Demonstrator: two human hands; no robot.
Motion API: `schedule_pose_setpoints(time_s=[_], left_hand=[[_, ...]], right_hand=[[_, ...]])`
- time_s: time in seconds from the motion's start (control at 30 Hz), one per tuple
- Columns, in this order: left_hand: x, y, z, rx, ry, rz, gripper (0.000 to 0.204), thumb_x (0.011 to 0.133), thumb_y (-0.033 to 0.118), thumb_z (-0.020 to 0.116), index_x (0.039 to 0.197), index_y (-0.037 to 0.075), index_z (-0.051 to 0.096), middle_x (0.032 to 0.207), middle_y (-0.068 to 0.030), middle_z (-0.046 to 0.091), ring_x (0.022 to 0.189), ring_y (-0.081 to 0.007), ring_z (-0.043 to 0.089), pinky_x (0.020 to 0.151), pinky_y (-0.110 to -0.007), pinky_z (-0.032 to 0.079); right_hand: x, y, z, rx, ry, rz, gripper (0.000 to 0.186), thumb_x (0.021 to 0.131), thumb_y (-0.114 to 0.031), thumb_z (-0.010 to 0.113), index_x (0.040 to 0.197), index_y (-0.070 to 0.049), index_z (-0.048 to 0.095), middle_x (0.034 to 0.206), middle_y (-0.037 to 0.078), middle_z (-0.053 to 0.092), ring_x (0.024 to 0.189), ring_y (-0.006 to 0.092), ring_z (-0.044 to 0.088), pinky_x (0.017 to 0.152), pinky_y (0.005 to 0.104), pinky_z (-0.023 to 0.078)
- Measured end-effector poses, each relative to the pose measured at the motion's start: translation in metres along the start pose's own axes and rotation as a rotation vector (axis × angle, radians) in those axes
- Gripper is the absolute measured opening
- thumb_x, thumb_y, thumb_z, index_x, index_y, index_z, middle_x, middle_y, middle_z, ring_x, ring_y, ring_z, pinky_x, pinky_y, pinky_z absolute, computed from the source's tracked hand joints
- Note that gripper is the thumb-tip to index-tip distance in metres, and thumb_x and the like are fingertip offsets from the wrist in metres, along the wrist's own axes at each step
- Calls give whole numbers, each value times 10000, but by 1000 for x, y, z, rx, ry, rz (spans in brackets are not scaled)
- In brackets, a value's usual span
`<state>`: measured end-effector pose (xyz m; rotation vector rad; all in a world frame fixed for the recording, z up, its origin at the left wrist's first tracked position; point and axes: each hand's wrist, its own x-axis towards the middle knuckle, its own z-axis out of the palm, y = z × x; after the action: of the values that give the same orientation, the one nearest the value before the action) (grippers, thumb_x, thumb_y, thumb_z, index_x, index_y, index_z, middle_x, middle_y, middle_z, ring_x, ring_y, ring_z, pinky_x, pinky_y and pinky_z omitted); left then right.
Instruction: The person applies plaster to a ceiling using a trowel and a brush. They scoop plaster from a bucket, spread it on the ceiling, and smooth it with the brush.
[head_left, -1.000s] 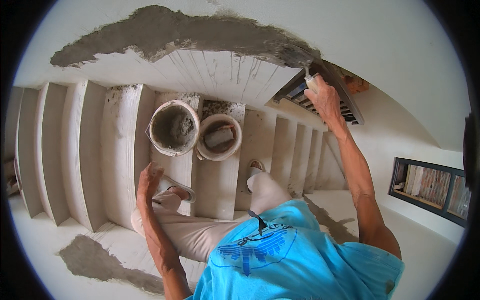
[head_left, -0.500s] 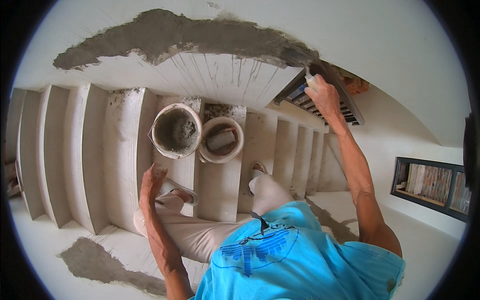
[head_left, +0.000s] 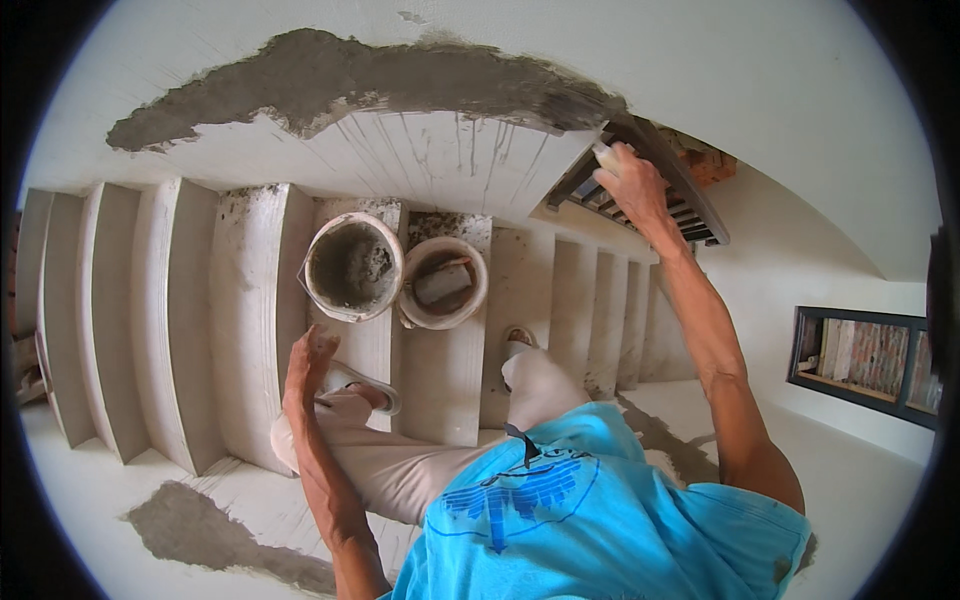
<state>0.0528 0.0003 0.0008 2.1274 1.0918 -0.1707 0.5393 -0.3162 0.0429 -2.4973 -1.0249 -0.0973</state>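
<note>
My right hand (head_left: 630, 188) is closed on the pale handle of a trowel (head_left: 606, 150), reaching up to the right end of a long dark-grey band of wet plaster (head_left: 350, 80) on the white wall (head_left: 450, 160). The trowel's blade is hard to make out against the plaster. My left hand (head_left: 308, 360) is low, just below the left bucket, with its fingers curled together; any contents are hidden. A bucket of grey mortar (head_left: 352, 268) and a second bucket (head_left: 465, 295) with a pale block-like object inside (head_left: 442, 283) stand side by side on the steps.
White stairs (head_left: 240, 340) run across the view, with my sandalled feet on them. A dark barred frame (head_left: 690, 215) is at the wall opening beside my right hand. A dark-framed window (head_left: 860, 355) is at the right. Another grey patch (head_left: 200, 530) lies at the lower left.
My right hand and trowel have moved a little left and up along the plaster band. My left hand has barely moved; the view has shifted slightly.
</note>
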Motion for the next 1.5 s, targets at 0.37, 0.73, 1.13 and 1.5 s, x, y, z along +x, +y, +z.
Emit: schedule_pose_setpoints(time_s=[0.37,0.73,1.13,1.5], left_hand=[[-12,-28,6,-60,0,-63,456,926,324,647,1259,15,611,1147,-266,672,1072,-423,630,930,-473,475],[-10,-18,7,-127,-13,-71,469,929,341,643,1270,22,603,1184,-263,660,1109,-419,615,962,-474,469],[-4,-17,10,0,-13,-44,477,942,339,633,1274,-1,597,1196,-273,655,1136,-428,607,980,-469,467],[-10,-8,8,12,-4,-107,472,948,328,636,1290,5,599,1219,-266,653,1145,-411,619,989,-462,472]], right_hand=[[-70,-5,-7,133,-188,134,371,839,-257,702,1064,14,587,868,259,684,835,472,661,726,511,506],[-46,19,-5,142,-38,150,354,846,-281,667,1053,-1,607,855,245,681,833,445,675,731,494,505],[-12,-19,-3,136,-195,59,380,832,-263,721,995,51,583,844,295,660,866,476,668,739,512,512],[-45,-26,-12,171,-252,-8,357,864,-253,654,1049,30,540,847,292,657,828,495,647,720,511,493]])
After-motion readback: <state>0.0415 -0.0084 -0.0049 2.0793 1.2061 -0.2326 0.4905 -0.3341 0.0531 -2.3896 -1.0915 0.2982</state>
